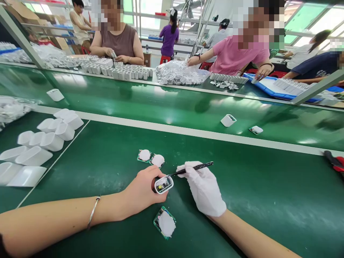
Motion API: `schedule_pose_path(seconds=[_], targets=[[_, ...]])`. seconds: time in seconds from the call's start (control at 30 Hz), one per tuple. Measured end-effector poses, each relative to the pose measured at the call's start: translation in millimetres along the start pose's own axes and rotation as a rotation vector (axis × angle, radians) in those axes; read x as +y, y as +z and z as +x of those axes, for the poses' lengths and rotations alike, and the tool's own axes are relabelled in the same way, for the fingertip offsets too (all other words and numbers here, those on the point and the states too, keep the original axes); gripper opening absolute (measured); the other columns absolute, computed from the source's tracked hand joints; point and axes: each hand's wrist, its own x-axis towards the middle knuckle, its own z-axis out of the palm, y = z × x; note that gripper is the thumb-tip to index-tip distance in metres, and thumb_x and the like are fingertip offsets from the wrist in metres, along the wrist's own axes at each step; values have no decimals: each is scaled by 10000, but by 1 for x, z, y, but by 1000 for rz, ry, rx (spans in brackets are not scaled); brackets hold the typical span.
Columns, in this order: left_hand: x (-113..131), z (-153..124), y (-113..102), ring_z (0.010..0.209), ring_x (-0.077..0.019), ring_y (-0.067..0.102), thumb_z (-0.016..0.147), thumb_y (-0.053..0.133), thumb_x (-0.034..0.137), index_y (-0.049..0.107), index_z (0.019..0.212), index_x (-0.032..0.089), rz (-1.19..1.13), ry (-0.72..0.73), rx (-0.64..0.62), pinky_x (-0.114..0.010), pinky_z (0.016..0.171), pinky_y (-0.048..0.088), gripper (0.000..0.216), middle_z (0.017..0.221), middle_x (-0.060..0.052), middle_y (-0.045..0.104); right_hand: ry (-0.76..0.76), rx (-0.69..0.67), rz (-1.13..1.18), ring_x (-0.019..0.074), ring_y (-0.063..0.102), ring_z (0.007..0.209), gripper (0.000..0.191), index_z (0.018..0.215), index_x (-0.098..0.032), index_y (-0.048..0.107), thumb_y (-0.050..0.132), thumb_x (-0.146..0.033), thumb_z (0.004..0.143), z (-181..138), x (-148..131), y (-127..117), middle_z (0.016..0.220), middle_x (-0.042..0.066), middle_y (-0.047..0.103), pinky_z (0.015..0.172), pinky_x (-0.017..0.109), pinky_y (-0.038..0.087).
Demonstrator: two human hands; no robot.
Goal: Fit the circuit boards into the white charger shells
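My bare left hand (143, 191) is wrapped round a white plastic housing (172, 182), whose open end faces me and shows a circuit board with a yellow part inside. In a white glove, my right hand (202, 186) pinches black tweezers (199, 167). Their tip reaches the upper rim of the housing; whether it touches a part inside I cannot tell. Just in front of me lies a green circuit board (165, 223) with a white pad on it. Beyond my left hand are two similar boards, one circuit board (144, 155) beside another circuit board (157, 160).
Several white housings (52, 141) stand in rows at left, near a plastic bag (12, 109). The green conveyor (161, 104) carries a loose housing (228, 120) and a board (256, 129). Red-and-black handled pliers (334, 163) lie at far right. Co-workers sit across the belt.
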Motion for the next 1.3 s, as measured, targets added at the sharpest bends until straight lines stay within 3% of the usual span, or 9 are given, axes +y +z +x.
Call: schedule_pose_path(seconds=[0.23,0.67,0.93,1.3], targets=[[-1,1,0,597,-91,475,619,637,132,585,727,183,-10,1,-1,-183,505,392,130,746,20,532,11,-139,-89,129,610,679,178,721,-216,651,756,-348,664,-2,-3,4,713,-2,689,708,284,505],[0,1,-1,616,-105,496,613,642,134,592,723,180,-5,6,-4,-194,517,398,129,748,11,549,-58,-44,-51,144,607,649,208,746,-214,641,736,-385,678,-4,2,4,690,3,674,664,301,511],[0,0,-1,621,-105,502,616,640,127,591,733,182,-2,12,7,-196,525,399,138,749,18,542,-13,-78,-10,119,611,653,189,744,-218,648,747,-364,679,-4,5,5,708,-8,690,674,264,505],[-2,0,-1,602,-101,484,615,641,144,586,728,182,3,7,-2,-192,502,385,131,736,20,531,10,-63,-106,150,621,638,238,736,-203,634,756,-389,650,-8,1,9,714,21,694,669,310,519]])
